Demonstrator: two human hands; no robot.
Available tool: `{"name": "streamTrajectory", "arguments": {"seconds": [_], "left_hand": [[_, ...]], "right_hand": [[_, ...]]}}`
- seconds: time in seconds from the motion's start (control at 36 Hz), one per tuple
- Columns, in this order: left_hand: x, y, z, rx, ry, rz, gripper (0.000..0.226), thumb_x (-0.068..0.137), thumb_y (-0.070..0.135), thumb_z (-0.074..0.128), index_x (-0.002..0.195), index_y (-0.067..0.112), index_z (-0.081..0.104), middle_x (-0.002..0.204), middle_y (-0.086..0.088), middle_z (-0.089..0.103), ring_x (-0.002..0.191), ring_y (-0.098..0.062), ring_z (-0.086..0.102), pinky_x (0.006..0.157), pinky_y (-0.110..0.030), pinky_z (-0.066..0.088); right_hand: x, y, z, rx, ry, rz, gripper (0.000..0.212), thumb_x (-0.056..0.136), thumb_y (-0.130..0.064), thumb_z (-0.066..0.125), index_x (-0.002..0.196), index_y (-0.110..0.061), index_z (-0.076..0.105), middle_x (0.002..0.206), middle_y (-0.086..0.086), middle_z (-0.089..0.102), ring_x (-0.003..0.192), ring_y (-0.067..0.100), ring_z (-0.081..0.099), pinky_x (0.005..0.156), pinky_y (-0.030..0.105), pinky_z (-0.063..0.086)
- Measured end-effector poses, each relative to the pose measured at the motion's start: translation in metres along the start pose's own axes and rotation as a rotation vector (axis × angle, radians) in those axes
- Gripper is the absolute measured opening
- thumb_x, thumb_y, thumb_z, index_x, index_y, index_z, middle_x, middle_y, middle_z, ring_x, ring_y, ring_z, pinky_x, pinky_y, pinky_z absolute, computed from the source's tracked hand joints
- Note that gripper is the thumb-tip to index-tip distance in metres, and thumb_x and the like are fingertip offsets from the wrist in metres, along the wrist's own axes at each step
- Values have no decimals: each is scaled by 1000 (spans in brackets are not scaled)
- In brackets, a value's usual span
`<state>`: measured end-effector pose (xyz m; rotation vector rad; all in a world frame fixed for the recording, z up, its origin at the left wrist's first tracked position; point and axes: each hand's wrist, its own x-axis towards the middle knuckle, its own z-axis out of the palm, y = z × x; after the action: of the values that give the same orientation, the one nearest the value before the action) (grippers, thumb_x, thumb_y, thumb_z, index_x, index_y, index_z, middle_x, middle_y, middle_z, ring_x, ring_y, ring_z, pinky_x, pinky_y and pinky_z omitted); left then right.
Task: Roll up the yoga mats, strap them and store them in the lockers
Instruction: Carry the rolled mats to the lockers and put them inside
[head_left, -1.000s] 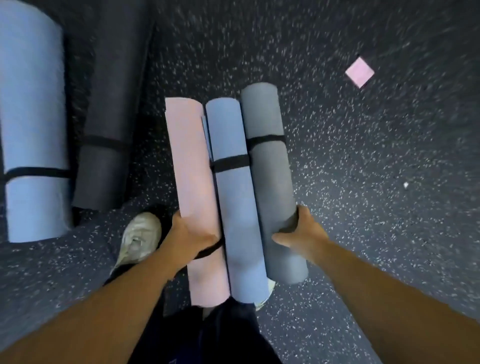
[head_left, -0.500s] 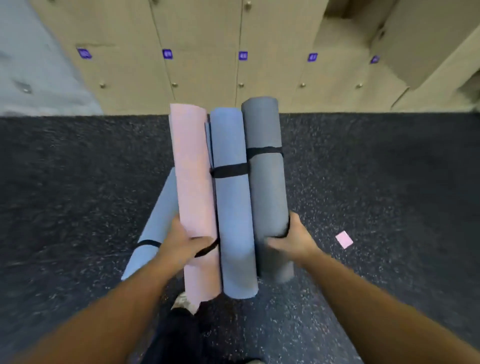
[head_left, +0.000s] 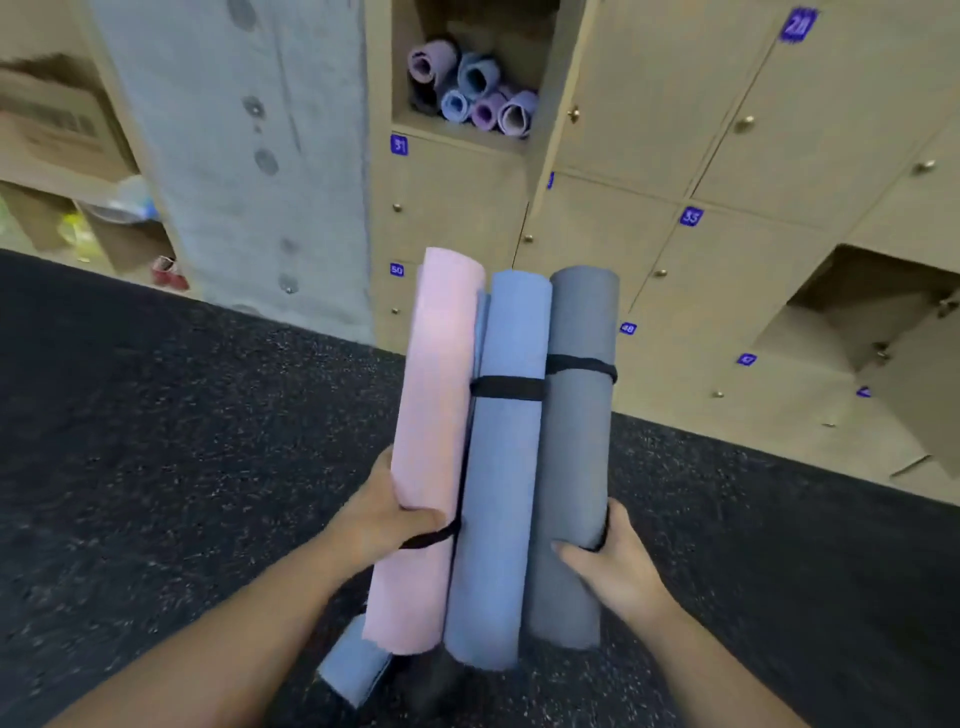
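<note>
left hand (head_left: 387, 519) grips the pink mat (head_left: 431, 441), right hand (head_left: 610, 561) the grey mat (head_left: 576, 441); blue mat (head_left: 498, 493) squeezed between. light, spongy rolls; probably best clamped near the straps.

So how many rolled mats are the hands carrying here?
3, side by side: pink mat in the left hand, blue mat in the middle, grey mat in the right hand. More may be hidden beneath.

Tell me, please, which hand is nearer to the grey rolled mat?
The right. The right hand grips the grey mat near its lower end; the left hand grips the pink mat, with the blue mat between.
</note>
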<state>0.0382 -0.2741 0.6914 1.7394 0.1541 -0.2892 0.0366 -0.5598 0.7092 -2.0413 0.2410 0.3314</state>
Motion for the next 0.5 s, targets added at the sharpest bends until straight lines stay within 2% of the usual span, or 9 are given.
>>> {"name": "streamTrajectory", "arguments": {"seconds": [0.08,0.17,0.22,0.28,0.33,0.39,0.44,0.47,0.5], "left_hand": [[24,6,-60,11,-14,20,113,47,41,84,143,22,26,129,10,55,119,-6,53,107,-36,42],[40,14,-133,57,-31,20,116,48,40,84,145,18,26,129,8,57,118,-6,55,105,-36,44],[49,24,-179,81,-24,28,107,53,29,84,143,20,27,129,7,57,116,-4,56,98,-24,46],[58,38,-221,112,-4,50,95,62,12,81,141,19,29,129,6,55,114,-1,54,86,-10,44],[70,52,-258,135,-5,72,89,69,3,80,140,18,29,131,5,54,115,-2,54,82,-7,44],[83,68,-286,175,8,85,91,65,13,82,138,22,29,130,8,52,116,-3,51,84,-8,42],[99,82,-306,184,33,103,104,50,33,82,140,19,31,128,7,54,115,-6,54,95,-19,45],[106,89,-311,183,43,109,109,46,39,81,141,18,32,127,6,56,115,-7,55,98,-25,45],[115,94,-314,174,52,117,106,48,38,81,141,17,33,126,5,57,113,-8,56,97,-25,46]], "right_hand": [[23,-39,44,19,9,-1,78,78,-23,78,141,-18,32,114,-7,54,100,12,56,77,30,47],[41,-77,98,61,-8,-12,73,79,-23,78,137,-20,34,108,-12,55,94,3,56,69,24,47],[53,-106,133,94,-32,-22,70,80,-22,77,135,-20,34,108,-11,54,93,2,56,66,20,46],[67,-136,163,127,-45,-36,70,80,-21,78,135,-20,34,110,-10,56,95,5,57,69,23,49],[80,-165,186,144,-49,-52,69,79,-25,78,133,-23,34,111,-11,56,97,6,58,73,27,50],[91,-191,201,157,-40,-71,67,79,-27,77,130,-26,33,110,-12,56,96,6,59,73,27,51],[103,-211,208,176,-19,-94,65,80,-26,77,127,-29,33,108,-14,56,95,5,59,73,27,51],[110,-219,210,179,-4,-107,63,80,-26,77,127,-29,34,108,-13,56,95,6,59,75,29,52],[117,-227,209,177,14,-120,62,80,-26,77,126,-30,34,110,-11,57,96,8,60,78,32,52]]}}
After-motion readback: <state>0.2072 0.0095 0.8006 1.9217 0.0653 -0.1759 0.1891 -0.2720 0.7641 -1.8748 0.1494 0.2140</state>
